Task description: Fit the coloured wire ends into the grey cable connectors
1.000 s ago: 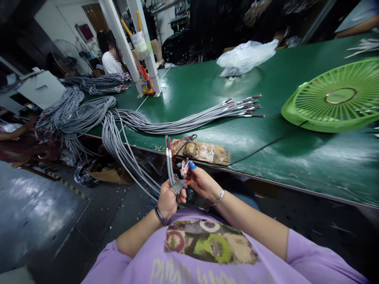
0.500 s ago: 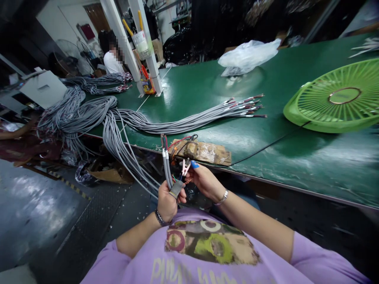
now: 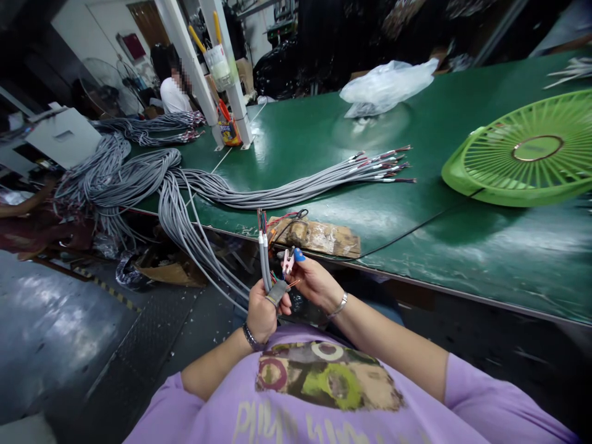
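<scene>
Gripping 2 thin grey sheathed cables (image 3: 264, 259) upright, the left hand (image 3: 261, 314) fists their stiff jackets; at 2 o'clock, the right hand (image 3: 315, 282) pinches small pink snips (image 3: 288, 261) beside limp, fragile coloured cores (image 3: 275, 277).

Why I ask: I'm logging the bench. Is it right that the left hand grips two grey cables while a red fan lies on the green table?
Not quite: the fan is green, not red, as the head view shows. The left hand does grip two grey cables, and the fan does lie on the green table.
</scene>
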`<state>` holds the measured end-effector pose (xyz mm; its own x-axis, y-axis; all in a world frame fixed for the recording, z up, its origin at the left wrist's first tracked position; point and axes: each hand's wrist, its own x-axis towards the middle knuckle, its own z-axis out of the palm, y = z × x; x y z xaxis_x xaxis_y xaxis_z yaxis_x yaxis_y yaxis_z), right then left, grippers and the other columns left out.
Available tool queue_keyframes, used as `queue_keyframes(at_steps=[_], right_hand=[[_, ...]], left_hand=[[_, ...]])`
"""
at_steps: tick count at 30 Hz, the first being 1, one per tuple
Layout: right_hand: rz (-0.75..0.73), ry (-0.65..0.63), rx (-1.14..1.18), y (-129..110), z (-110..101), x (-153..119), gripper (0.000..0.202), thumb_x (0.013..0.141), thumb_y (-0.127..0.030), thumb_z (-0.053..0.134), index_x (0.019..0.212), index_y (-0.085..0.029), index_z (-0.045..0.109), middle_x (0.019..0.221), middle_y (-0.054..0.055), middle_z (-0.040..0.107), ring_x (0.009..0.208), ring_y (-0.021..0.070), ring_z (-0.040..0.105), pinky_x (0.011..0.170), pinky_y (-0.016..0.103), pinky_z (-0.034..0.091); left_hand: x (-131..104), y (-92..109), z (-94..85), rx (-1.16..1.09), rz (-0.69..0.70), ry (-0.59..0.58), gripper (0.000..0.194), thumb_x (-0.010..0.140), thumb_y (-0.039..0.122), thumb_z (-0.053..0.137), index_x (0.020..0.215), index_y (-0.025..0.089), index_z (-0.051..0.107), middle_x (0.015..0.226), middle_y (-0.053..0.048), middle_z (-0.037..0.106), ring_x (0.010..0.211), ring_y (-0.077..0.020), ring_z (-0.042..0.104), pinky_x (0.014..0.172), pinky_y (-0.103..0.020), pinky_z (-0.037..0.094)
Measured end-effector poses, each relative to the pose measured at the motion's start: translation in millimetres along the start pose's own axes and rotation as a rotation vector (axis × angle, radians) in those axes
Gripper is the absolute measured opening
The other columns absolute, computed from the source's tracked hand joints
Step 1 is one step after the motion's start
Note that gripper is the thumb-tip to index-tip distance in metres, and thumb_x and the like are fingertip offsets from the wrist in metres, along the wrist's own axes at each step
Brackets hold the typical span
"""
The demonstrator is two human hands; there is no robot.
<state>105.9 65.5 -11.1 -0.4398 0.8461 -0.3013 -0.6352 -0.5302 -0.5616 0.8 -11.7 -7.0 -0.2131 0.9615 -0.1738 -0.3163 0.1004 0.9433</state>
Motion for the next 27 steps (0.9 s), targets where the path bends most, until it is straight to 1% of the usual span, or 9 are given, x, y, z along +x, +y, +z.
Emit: queue_keyframes(at_steps=[4, 8, 11, 14, 18, 21, 23, 25, 27], right_hand=[[0.001, -0.018, -0.02, 3, -1, -1, 0.033, 0.068, -0.049, 0.074, 0.076, -0.017, 0.067, 0.064, 0.001, 0.061, 0.06, 0.0113, 0.052, 0.057, 0.023, 0.044], [0.058, -0.106, -0.08, 3, -6, -6, 0.042, 0.073, -0.06, 0.062, 0.075, -0.017, 0.064, 0.07, 0.002, 0.062, 0.059, 0.0108, 0.052, 0.056, 0.024, 0.045], [0.2, -0.21, -0.208, -3, -13, -12, 0.048, 0.07, -0.063, 0.063, 0.074, -0.015, 0.064, 0.07, 0.003, 0.062, 0.058, 0.0103, 0.054, 0.057, 0.024, 0.046], [0.256, -0.26, -0.393, -11, -16, -16, 0.044, 0.064, -0.057, 0.072, 0.069, -0.015, 0.061, 0.061, 0.001, 0.06, 0.054, 0.0099, 0.053, 0.055, 0.024, 0.045], [0.188, -0.261, -0.607, -18, -15, -19, 0.037, 0.058, -0.042, 0.081, 0.063, -0.014, 0.058, 0.054, -0.003, 0.057, 0.051, 0.0076, 0.05, 0.055, 0.022, 0.042], [0.131, -0.313, -0.712, -21, -14, -22, 0.035, 0.06, -0.042, 0.079, 0.067, -0.013, 0.062, 0.057, -0.003, 0.059, 0.052, 0.0079, 0.049, 0.054, 0.022, 0.04], [0.103, -0.351, -0.749, -22, -15, -24, 0.034, 0.062, -0.043, 0.077, 0.07, -0.013, 0.064, 0.059, -0.002, 0.06, 0.052, 0.0082, 0.048, 0.053, 0.022, 0.039], [0.07, -0.345, -0.738, -22, -17, -26, 0.035, 0.065, -0.045, 0.075, 0.07, -0.013, 0.063, 0.06, -0.002, 0.059, 0.053, 0.0081, 0.048, 0.053, 0.022, 0.04], [0.052, -0.295, -0.686, -21, -22, -28, 0.037, 0.068, -0.05, 0.071, 0.07, -0.014, 0.062, 0.062, -0.001, 0.059, 0.055, 0.0081, 0.05, 0.057, 0.023, 0.043]], left_hand=[[-1, -1, -1.1, 0.006, -0.004, 0.009, 0.025, 0.071, 0.039, 0.068, 0.073, 0.015, 0.059, 0.047, 0.003, 0.059, 0.034, -0.0074, 0.048, 0.034, -0.017, 0.03], [-4, 0, -3.9, 0.009, 0.001, 0.016, 0.029, 0.071, 0.043, 0.068, 0.072, 0.016, 0.057, 0.047, 0.003, 0.059, 0.034, -0.0074, 0.047, 0.034, -0.018, 0.031], [-7, -2, -8.7, 0.048, -0.007, 0.009, 0.03, 0.073, 0.044, 0.067, 0.071, 0.016, 0.056, 0.048, 0.003, 0.059, 0.034, -0.0071, 0.048, 0.034, -0.018, 0.031], [-9, -6, -13.7, 0.124, -0.019, -0.031, 0.031, 0.073, 0.046, 0.066, 0.072, 0.016, 0.056, 0.049, 0.003, 0.059, 0.034, -0.0073, 0.049, 0.035, -0.018, 0.032], [-9, -6, -15.4, 0.233, -0.061, -0.144, 0.031, 0.075, 0.045, 0.065, 0.072, 0.015, 0.057, 0.05, 0.001, 0.06, 0.036, -0.0089, 0.052, 0.037, -0.019, 0.033], [-7, -1, -14.4, 0.302, -0.143, -0.281, 0.03, 0.074, 0.043, 0.066, 0.07, 0.014, 0.058, 0.05, -0.001, 0.061, 0.038, -0.0103, 0.055, 0.038, -0.019, 0.033], [-5, 2, -14.4, 0.341, -0.194, -0.341, 0.03, 0.073, 0.042, 0.067, 0.067, 0.014, 0.058, 0.05, -0.002, 0.062, 0.038, -0.0108, 0.055, 0.037, -0.019, 0.031], [-4, 3, -14.8, 0.337, -0.205, -0.338, 0.029, 0.073, 0.041, 0.066, 0.068, 0.014, 0.058, 0.05, -0.001, 0.061, 0.037, -0.0104, 0.055, 0.035, -0.018, 0.03], [-4, 3, -14.8, 0.282, -0.184, -0.271, 0.029, 0.074, 0.042, 0.065, 0.072, 0.014, 0.058, 0.049, 0.0, 0.06, 0.036, -0.0095, 0.053, 0.035, -0.018, 0.029]])
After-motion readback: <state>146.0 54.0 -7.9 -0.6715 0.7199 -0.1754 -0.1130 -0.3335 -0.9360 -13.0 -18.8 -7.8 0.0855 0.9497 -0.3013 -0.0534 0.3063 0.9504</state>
